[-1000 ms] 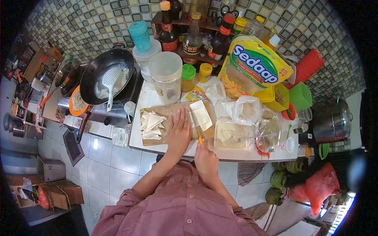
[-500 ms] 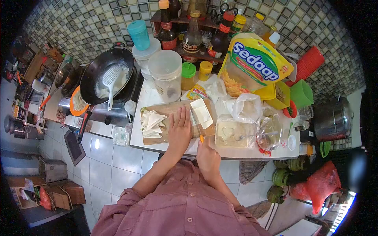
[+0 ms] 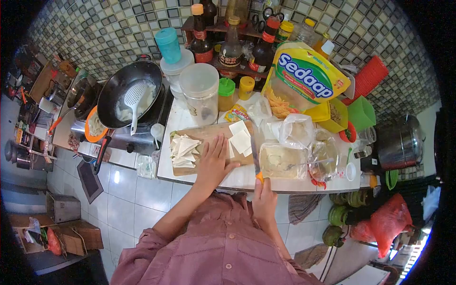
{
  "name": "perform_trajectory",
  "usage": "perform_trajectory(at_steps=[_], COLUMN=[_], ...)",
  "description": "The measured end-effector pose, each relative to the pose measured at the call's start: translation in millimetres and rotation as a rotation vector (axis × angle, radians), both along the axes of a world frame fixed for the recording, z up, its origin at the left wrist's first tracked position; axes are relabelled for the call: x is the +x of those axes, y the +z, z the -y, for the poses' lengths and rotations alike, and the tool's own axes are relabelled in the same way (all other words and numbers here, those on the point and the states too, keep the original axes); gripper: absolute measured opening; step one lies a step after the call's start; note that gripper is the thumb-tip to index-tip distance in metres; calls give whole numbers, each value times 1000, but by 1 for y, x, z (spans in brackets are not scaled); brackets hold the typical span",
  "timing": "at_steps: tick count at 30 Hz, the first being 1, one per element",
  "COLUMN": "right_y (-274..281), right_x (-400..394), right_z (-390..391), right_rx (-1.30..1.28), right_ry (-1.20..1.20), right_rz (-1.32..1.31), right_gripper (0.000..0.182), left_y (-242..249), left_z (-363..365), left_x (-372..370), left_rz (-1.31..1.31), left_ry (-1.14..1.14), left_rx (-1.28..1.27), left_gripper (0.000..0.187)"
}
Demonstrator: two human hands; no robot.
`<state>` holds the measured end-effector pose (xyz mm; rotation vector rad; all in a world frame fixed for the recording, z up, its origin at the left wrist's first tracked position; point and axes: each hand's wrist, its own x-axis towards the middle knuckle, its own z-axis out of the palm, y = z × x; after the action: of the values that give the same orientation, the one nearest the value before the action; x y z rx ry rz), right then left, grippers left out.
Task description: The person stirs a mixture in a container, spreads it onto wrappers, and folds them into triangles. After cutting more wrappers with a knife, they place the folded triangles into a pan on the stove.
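My left hand lies flat on the wooden cutting board, fingers stretched and thumb spread to the right. A sliver of white sheet shows beside its fingers; what lies under the palm is hidden. In my right hand is a knife with an orange handle, its blade pointing away from me along the board's right edge. Thin white square sheets, like dough wrappers, lie askew at the board's right end. Left of my left hand, white triangular pieces are heaped on the board.
A black wok with a white slotted spatula sits on the stove at left. Right of the board are a clear tub and plastic bags. Jars and a Sedaap pack stand behind.
My right hand and the knife have moved right, from the white sheets to the board's right edge. The sheets now lie separated and askew. My left thumb has spread outward.
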<state>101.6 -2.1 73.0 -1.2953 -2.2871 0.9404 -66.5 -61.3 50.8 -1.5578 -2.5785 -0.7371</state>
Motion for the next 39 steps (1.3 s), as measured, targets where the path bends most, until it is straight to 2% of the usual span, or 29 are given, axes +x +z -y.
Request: perform_trajectory(at_steps=[5, 8, 10, 11, 13, 14, 16, 17, 18, 20, 21, 23, 24, 26, 29, 30, 32, 33, 35, 39], right_y=[-7, -9, -11, -13, -13, -12, -10, -9, -9, -10, -11, -11, -11, -12, -10, -10, -10, -10, -13, -12], right_x=[6, 10, 11, 11, 12, 12, 13, 13, 13, 13, 13, 13, 14, 15, 18, 19, 20, 20, 21, 19], right_z=[-8, -10, -10, -10, -9, -9, -10, -10, -10, -10, -10, -10, -11, -10, -11, -11, -13, -14, -17, -19], right_rx=[7, -19, -34, -27, -20, -40, -58, -64, -70, -66, -62, -72, -82, -69, -66, -75, -71, -65, -62, -62], right_ry=[-1, 2, 4, 0, -8, -1, 1, -1, -3, -3, 1, 1, -3, -24, -58, -69, -73, -72, -64, -63], right_rz=[-61, -60, -63, -85, -108, -102, -96, -87, -78, -90, -100, -95, -88, -112, -140, -142, -127, -112, -104, -116], right_gripper=[19, 19, 19, 21, 24, 22, 21, 22, 22, 22, 22, 23, 23, 25, 28, 28, 27, 25, 25, 25], left_y=[11, 4, 7, 12, 33, 34, 42, 52, 48, 30, 26, 20, 13, 0, -3, 3, 19, 20, 19, 19], left_z=[23, 31, 34, 34, 32, 30, 22, 19, 13, -3, -12, -29, -33, -42, -48, -47, -46, -46, -48, -56], left_x=[8, 4, 2, 2, 0, -3, -9, -11, -14, -18, -18, -18, -21, -24, -27, -32, -45, -50, -57, -55], left_rz=[41, -7, 70, 70, 358, 357, 631, 759, 758, 1065, 1063, 757, 757, 361, 231, 232, 495, 496, 316, 298], left_ry=[-127, -152, -178, -179, -27, -30, 79, 108, 105, 70, 70, -34, -39, -87, -81, -84, -277, -277, -356, -397], left_rx=[-84, -130, 56, 56, 25, 24, 206, 169, 169, 361, 362, 348, 350, 197, 276, 273, -4, -4, -143, -201], left_gripper=[63, 56, 34, 34, 21, 21, 21, 23, 23, 23, 23, 23, 23, 24, 22, 22, 19, 19, 22, 20])
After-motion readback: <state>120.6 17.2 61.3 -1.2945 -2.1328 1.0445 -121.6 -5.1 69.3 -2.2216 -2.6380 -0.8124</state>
